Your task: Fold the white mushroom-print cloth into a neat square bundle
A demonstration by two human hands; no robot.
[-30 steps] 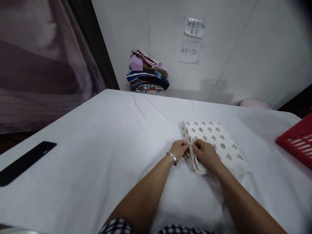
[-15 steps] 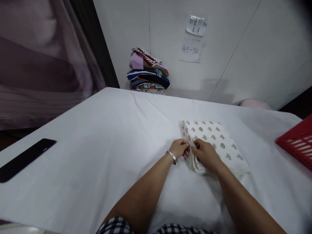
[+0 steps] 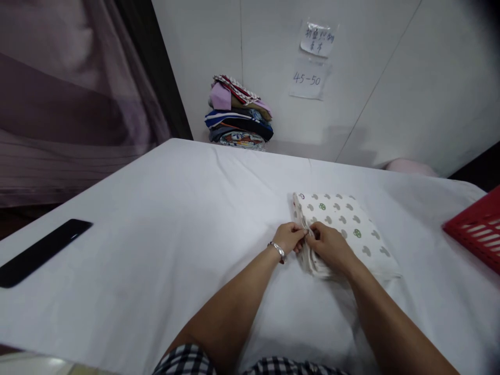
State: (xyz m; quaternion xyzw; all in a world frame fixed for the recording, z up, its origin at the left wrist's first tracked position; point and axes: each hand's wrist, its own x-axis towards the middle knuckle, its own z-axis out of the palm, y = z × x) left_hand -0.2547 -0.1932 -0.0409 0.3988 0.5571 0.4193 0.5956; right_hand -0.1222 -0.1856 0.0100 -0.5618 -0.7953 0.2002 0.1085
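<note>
A folded white cloth (image 3: 353, 234) printed with grey and green mushrooms lies flat on the white-covered table (image 3: 187, 208), right of centre. At its left edge, where the layers show, my left hand (image 3: 289, 237) pinches the fabric between thumb and fingers. A silver bracelet circles that wrist. My right hand (image 3: 326, 244) rests on the near left part of the cloth, its thumb and fingertips gripping the same edge. The fingertips of both hands almost meet there. Some of the fingers are hidden behind the folds.
A long black object (image 3: 42, 252) lies on the table at the left. A red plastic basket (image 3: 476, 229) stands at the right edge. Behind the table is a stack of folded fabrics (image 3: 240, 114) against the wall, with handwritten paper signs (image 3: 307, 78) above.
My left fingertips have shifted slightly right along the cloth's edge, closer to the right hand. The cloth stays in place. The view has tilted a little.
</note>
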